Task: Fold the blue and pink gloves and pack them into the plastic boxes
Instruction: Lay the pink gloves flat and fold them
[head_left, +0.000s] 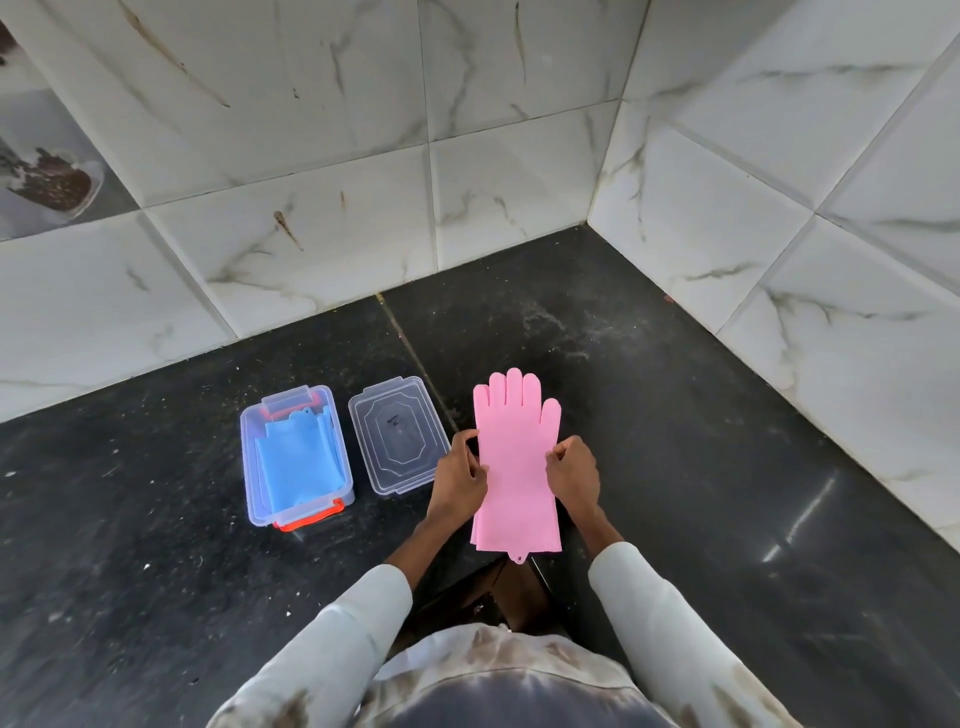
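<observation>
Pink gloves lie flat on tabletop, 3 o'clock of empty box. My left hand and right hand pinch the side edges. Align both layers before folding fingers toward cuff.

walls: white marble-look tiles, grey-brown veins, meeting in a corner | counter: black speckled stone, dusty, one seam, glossy reflections right | left: printed decorative tile

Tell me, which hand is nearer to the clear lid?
Left. The left hand is beside the clear lid; the right hand is across the pink gloves.
</observation>
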